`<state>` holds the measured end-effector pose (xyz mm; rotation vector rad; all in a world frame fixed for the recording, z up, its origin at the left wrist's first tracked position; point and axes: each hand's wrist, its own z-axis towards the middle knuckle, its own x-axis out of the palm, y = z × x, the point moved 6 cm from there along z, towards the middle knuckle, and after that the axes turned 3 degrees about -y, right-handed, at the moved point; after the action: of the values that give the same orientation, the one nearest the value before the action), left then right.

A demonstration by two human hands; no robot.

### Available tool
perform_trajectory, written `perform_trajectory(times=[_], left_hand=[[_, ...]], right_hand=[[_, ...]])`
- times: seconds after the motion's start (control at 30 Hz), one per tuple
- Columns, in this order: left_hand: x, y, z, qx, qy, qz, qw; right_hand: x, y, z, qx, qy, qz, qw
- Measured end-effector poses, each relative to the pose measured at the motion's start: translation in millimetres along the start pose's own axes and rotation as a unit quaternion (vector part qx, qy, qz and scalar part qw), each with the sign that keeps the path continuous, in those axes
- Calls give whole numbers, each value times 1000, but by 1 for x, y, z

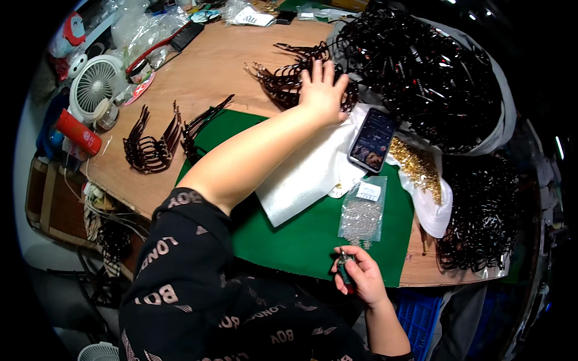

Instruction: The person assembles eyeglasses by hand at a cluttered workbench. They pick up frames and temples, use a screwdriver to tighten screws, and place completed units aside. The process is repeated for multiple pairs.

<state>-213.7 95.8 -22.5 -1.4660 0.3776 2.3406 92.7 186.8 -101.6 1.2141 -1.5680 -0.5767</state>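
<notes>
My left hand (324, 95) reaches far across the table with its fingers spread, over the edge of a row of dark, glossy, curved pieces that look like hair claws (280, 84). Whether it touches them I cannot tell. Near the front edge, my right hand (364, 278) is closed around a small dark green bottle-like tool (344, 269) with a thin metal tip pointing up. Just beyond that tip lies a clear plastic bag of small silvery stones (361, 216), with a few loose ones at its lower edge. Under it spreads a green mat (289, 253).
A phone (371, 141) lies beside a white sheet (295, 192) and gold beads (415, 162) on white cloth. Black glossy pieces (421, 72) fill a big bag at far right; more clips (150, 150) lie left. A white fan (96, 84) and red can (78, 132) stand at the left edge.
</notes>
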Motion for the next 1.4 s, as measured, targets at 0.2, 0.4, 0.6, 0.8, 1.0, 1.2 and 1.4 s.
perform_trajectory(times=[0.2, 0.4, 0.6, 0.8, 1.0, 1.2, 1.4], left_hand=[[4, 52, 29, -55, 166, -156, 972], [-46, 70, -37, 90, 192, -326, 921], [-71, 40, -100, 183, -21, -95, 978], [-95, 43, -121, 60, 45, -358, 931], [-135, 30, -152, -12, 142, -553, 821], [-183, 55, -194, 84, -152, -339, 925], [-164, 99, -222, -100, -132, -624, 764]], right_hand=[[1, 1, 1, -13, 10, 4, 1000], [-2, 1, 4, 16, 11, 6, 1000], [-2, 3, 1, -13, 11, 28, 999], [-10, 49, -26, -171, -102, -418, 886], [-6, 46, -44, -70, -141, -606, 780], [8, 44, -30, -70, -117, -652, 746], [11, 42, -32, -70, -102, -674, 728]])
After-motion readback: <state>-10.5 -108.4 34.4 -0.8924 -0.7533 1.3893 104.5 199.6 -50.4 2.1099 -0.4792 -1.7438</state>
